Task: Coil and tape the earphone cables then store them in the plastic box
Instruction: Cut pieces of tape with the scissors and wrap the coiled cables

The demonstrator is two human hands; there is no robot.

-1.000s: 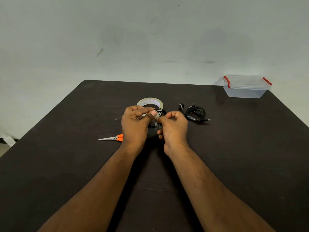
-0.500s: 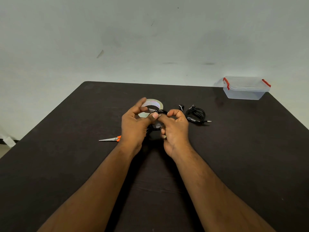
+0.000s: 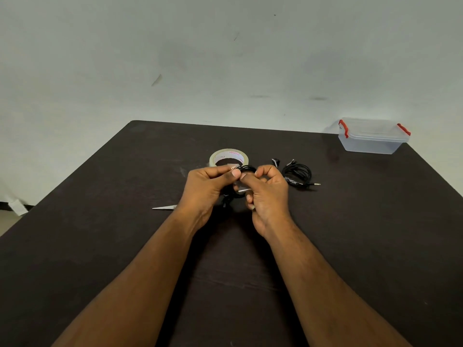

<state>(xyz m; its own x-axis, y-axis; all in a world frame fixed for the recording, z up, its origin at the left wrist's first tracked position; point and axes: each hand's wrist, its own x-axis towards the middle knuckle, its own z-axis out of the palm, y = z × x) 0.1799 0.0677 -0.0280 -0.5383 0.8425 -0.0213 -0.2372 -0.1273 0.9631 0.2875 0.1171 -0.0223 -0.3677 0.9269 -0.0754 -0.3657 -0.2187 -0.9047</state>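
On the dark brown tabletop [image 3: 350, 246], a lidded clear plastic box with red clips [image 3: 373, 136] stood at the far right corner. A beige tape roll [image 3: 215, 156] lay behind both hands; a second black coiled earphone cable [image 3: 298, 172] lay just right. The left hand [image 3: 208, 189] and right hand [image 3: 268, 191] pinched 1 coiled black earphone cable [image 3: 246, 168] between them.

Two bare forearms, no sleeves; left grip [image 3: 208, 186], right grip [image 3: 269, 194] ungloved, short nails, no rings

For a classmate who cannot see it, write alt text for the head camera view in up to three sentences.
Two hands, left hand and right hand, pinch a coiled black earphone cable above a dark table. Behind them lies a tape roll; another coiled earphone lies to the right, and a lidded plastic box sits at the far right corner.
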